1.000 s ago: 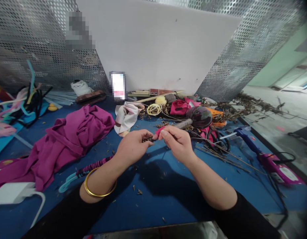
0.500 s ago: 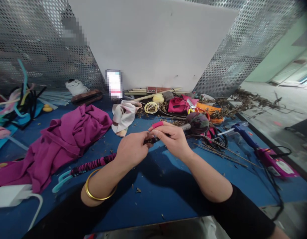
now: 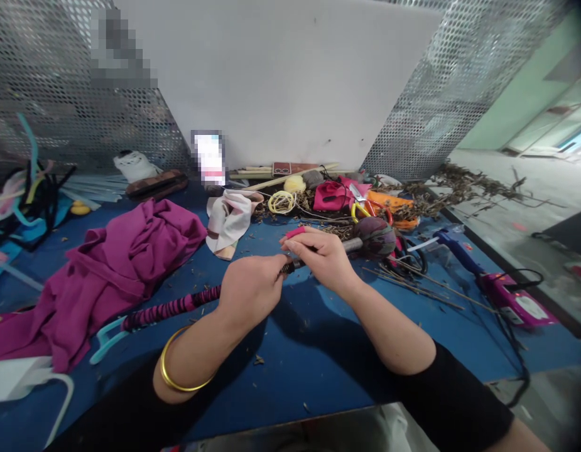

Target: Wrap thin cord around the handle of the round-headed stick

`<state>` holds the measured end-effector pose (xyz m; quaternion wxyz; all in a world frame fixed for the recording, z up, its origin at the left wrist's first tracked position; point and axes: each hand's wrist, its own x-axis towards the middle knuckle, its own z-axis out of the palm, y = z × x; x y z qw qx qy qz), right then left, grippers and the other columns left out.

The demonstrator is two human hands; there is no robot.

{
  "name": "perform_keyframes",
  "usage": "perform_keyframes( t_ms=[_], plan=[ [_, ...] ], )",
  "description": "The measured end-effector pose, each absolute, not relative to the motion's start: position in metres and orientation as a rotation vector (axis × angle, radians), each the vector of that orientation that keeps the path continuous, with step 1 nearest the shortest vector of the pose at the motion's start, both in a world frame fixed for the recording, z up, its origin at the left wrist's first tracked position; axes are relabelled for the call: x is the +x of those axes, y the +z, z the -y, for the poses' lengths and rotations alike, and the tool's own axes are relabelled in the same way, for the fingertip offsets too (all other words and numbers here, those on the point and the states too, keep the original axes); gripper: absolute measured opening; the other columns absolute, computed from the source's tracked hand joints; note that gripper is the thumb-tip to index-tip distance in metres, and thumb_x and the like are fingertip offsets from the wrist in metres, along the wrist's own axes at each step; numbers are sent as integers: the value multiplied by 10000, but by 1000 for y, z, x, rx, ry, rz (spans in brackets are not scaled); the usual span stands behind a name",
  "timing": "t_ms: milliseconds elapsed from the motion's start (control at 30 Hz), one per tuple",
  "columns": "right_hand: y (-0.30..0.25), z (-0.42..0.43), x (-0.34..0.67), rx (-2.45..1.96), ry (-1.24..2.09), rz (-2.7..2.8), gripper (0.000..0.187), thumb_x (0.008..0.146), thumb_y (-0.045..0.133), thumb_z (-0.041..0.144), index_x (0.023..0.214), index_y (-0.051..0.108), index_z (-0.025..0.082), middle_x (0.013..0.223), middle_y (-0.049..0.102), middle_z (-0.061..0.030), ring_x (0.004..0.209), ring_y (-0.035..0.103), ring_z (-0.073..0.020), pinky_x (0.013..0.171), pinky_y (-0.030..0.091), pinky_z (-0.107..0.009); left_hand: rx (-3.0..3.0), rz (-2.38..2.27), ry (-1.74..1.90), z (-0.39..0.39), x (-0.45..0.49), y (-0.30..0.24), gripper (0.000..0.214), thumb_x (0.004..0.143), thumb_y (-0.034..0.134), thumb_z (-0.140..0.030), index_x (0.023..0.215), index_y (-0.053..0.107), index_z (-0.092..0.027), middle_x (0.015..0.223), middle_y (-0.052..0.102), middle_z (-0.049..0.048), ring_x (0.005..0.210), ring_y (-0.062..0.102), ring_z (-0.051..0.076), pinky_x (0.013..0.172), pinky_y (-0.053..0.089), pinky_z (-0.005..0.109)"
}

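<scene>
A long stick (image 3: 177, 309) wound with magenta and black bands slants up across my front; its lower end is a light blue, looped plastic piece (image 3: 107, 339). My left hand (image 3: 252, 285), a gold bangle on its wrist, is closed around it, thumb pressed on the dark, ridged part. Just to the right, my right hand (image 3: 321, 257) is closed over the grey stretch with fingers and thumb pinched together. Something pink (image 3: 294, 233) covers one of its fingers. Past that hand, a dark purple and green round bundle (image 3: 375, 236) sits at the stick's far end.
Purple cloth (image 3: 130, 251) lies left, a pale cloth (image 3: 231, 216) behind my hands. Scissors (image 3: 360, 204), yellow cord (image 3: 281, 202) and dry twigs are at the back. A glue gun (image 3: 460, 251) and a pink box (image 3: 521, 304) with a cable lie right. A white charger (image 3: 19, 376) is front left.
My right hand has shifted slightly away from my left along the stick, showing more of the dark part between them. The whole view has drifted a little, so things appear further left.
</scene>
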<state>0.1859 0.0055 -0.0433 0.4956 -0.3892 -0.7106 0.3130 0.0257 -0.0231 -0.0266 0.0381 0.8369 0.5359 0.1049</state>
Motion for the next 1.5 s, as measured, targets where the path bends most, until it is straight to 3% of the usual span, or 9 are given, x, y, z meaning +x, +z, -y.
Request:
perform_keyframes(
  t_ms=[167, 267, 467, 567, 733, 900, 1033, 1267, 1500],
  plan=[
    [-41, -7, 188, -952, 727, 1721, 229, 877, 584, 231, 698, 723, 199, 796, 721, -40, 833, 664, -181, 782, 523, -333, 2735, -1660, 322, 25, 28, -26, 356, 894, 452, -254, 1207, 603, -177, 718, 710, 79, 640, 655, 254, 537, 350, 323],
    [-40, -8, 189, -967, 720, 1714, 215, 876, 589, 236, 712, 725, 206, 796, 723, -34, 827, 663, -178, 777, 523, -329, 2819, -1608, 368, 26, 29, -27, 346, 910, 423, -229, 1201, 605, -183, 684, 692, 68, 620, 642, 240, 533, 346, 322],
    [-40, -6, 188, -1005, 696, 1730, 214, 876, 586, 218, 715, 724, 188, 803, 716, -41, 800, 663, -166, 724, 514, -296, 2962, -1404, 570, 23, 25, -33, 265, 877, 467, -134, 1027, 681, -173, 785, 737, 62, 696, 662, 224, 599, 404, 322],
    [-40, -6, 187, -1027, 676, 1733, 236, 879, 574, 211, 696, 719, 178, 794, 716, -44, 786, 663, -163, 720, 509, -285, 3012, -1313, 670, 20, 23, -36, 264, 867, 482, -117, 1033, 682, -167, 871, 754, 46, 713, 666, 212, 613, 426, 323],
    [-41, -6, 187, -1087, 662, 1737, 239, 881, 557, 209, 699, 710, 188, 793, 721, -36, 790, 658, -161, 744, 502, -279, 3014, -1325, 746, 19, 23, -39, 244, 861, 507, -127, 990, 704, -192, 843, 762, 26, 676, 666, 198, 566, 427, 311],
    [-36, -9, 196, -1158, 704, 1816, 208, 863, 590, 219, 692, 699, 174, 795, 708, -31, 755, 631, -146, 732, 467, -273, 2868, -1375, 757, 19, 22, -41, 256, 843, 532, -138, 1011, 715, -200, 899, 770, 30, 746, 693, 200, 623, 472, 298],
    [-22, -14, 223, -1292, 879, 1798, 183, 793, 664, 270, 655, 685, 150, 662, 645, -3, 611, 549, -107, 581, 401, -233, 2612, -1529, 700, 13, 18, -33, 282, 826, 561, -172, 1033, 739, -240, 946, 772, 28, 830, 706, 219, 694, 501, 304],
    [-1, -14, 290, -1277, 1055, 1368, 221, 692, 752, 342, 748, 723, 130, 446, 456, 56, 381, 289, -25, 375, 161, -191, 2153, -1751, 736, -7, -10, -10, 306, 789, 601, -253, 1060, 744, -261, 977, 768, 32, 866, 701, 238, 760, 511, 325],
    [-11, -31, 321, -948, 914, 847, 169, 743, 702, 291, 672, 637, 151, 739, 631, -6, 379, 304, 14, 336, 153, -165, 1914, -1533, 665, -17, -27, 2, 257, 678, 684, -201, 917, 778, -191, 876, 774, 51, 815, 690, 229, 776, 505, 308]
  ],
)
